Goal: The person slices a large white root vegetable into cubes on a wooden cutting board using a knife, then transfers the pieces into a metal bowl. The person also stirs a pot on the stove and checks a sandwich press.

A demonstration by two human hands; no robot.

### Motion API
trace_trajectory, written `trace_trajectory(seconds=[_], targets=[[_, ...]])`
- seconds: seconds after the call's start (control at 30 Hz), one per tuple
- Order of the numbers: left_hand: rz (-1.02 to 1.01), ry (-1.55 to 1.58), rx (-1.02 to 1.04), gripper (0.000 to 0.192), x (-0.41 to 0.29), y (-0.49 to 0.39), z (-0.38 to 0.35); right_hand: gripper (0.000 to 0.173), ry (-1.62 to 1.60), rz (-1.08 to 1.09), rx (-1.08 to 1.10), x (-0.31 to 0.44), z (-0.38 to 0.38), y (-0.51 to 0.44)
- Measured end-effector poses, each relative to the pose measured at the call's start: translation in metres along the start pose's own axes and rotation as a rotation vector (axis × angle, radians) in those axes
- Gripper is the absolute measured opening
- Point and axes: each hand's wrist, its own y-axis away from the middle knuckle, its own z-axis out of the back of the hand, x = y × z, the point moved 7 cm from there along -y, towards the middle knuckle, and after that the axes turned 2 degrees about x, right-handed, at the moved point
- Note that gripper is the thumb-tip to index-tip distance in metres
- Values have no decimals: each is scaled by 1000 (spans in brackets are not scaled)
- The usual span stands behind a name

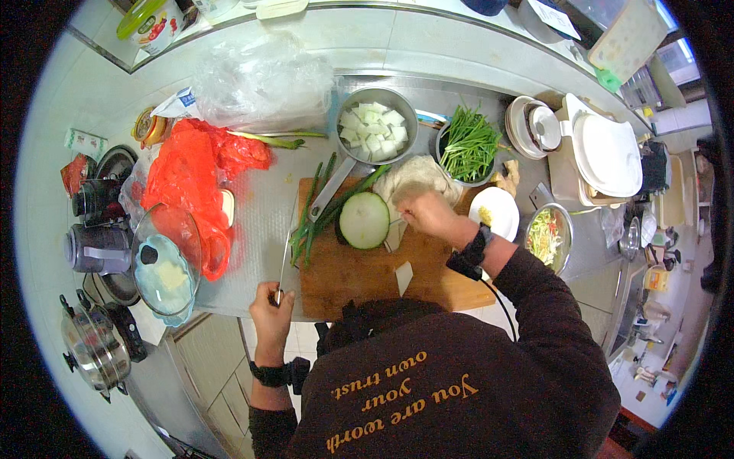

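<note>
My left hand (pixel 272 310) grips the handle of a kitchen knife (pixel 285 252), its blade pointing away from me along the left edge of the wooden cutting board (pixel 344 287). On the board, a round winter melon piece (pixel 364 220) shows its pale cut face, with green scallions (pixel 312 215) beside it. My right hand (pixel 427 212) is blurred over the beige cloth (pixel 416 175), near pale melon slices (pixel 395 236); whether it holds anything is unclear. Another slice (pixel 404 277) lies nearer to me. Behind the melon, a saucepan (pixel 377 94) holds white cubes (pixel 375 131).
Right of the board are a bowl of leafy greens (pixel 471 143), ginger root (pixel 507 179), a white plate (pixel 504 215) with minced yellow bits, and a bowl of shredded vegetables (pixel 547 238). Leftward lie red plastic bags (pixel 183 166) and a glass lid (pixel 166 258). The saucepan handle (pixel 332 189) overhangs the board.
</note>
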Motion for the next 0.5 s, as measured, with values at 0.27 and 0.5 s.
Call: trace_trajectory(seconds=[0.27,0.5], targets=[[189,116,0,22,56,50,-9,20,247,-235,-60,-12,-34,27],[185,144,-28,18,71,70,-5,4,-472,-480,-52,-17,-18,44]])
